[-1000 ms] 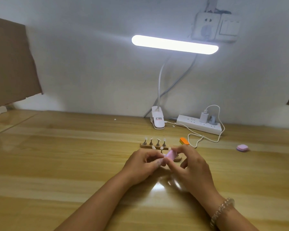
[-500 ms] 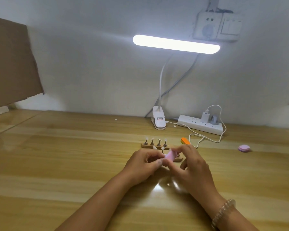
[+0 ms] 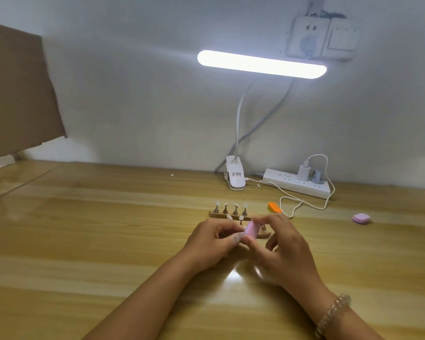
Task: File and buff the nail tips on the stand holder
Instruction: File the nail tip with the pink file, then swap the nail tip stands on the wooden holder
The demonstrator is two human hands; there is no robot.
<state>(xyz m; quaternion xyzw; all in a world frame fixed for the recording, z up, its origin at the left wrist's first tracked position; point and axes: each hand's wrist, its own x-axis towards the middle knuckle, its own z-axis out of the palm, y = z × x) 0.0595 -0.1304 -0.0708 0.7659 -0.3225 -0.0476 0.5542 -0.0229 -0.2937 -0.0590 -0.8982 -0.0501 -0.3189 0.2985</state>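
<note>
While we look down from the head camera, both hands meet at the middle of the frame, low over the wooden bench (image 3: 84, 241). Our right hand (image 3: 287, 249) (a beaded bracelet (image 3: 334, 312) sits on its wrist) pinches a pink buffer block (image 3: 252, 230) between thumb and forefinger, the other fingers loosely spread. Our left hand (image 3: 214, 241) is curled, its thumb and forefinger drawn together right against the block's lower end; we cannot tell what, if anything, they grip there. Just above the hands lies the stand holder (image 3: 231, 215), a wooden strip carrying a row of small posts with pale nail tips (image 3: 226, 205) on top; a second wooden piece (image 3: 265, 233) peeks out beside the block, mostly hidden by the fingers. To the right of the holder rests an orange file block (image 3: 274, 207), and well apart, near the right edge, a purple buffer (image 3: 361, 218). Farther up the frame a clip lamp (image 3: 261, 64) glows above a white power strip (image 3: 295, 184). Brown cardboard (image 3: 17, 94) fills the upper left.
</note>
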